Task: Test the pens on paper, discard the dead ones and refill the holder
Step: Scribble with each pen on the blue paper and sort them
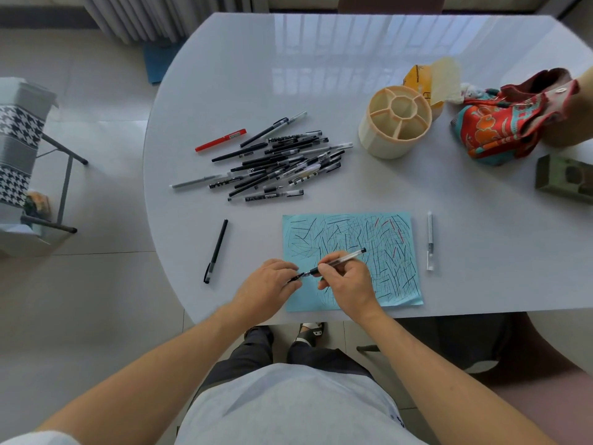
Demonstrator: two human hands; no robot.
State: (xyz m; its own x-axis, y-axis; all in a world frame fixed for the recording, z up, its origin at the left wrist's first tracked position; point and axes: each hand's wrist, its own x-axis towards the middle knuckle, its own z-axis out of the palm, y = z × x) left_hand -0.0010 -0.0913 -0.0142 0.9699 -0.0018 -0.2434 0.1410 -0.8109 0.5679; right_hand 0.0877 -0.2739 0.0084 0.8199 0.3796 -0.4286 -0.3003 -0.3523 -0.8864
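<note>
Two hands share one clear pen over the blue paper on the white worktop. The right hand grips the thin, see-through barrel. The left hand pinches the black cap at the tip end. The pen looks light, stiff and smooth, so the barrel's middle is the best hold. Beyond the grip lie the pen pile and the round, ribbed holder, looking empty.

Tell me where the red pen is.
In the head view the red pen lies on the table, at the upper left edge of the pen pile, well left of the holder.
</note>
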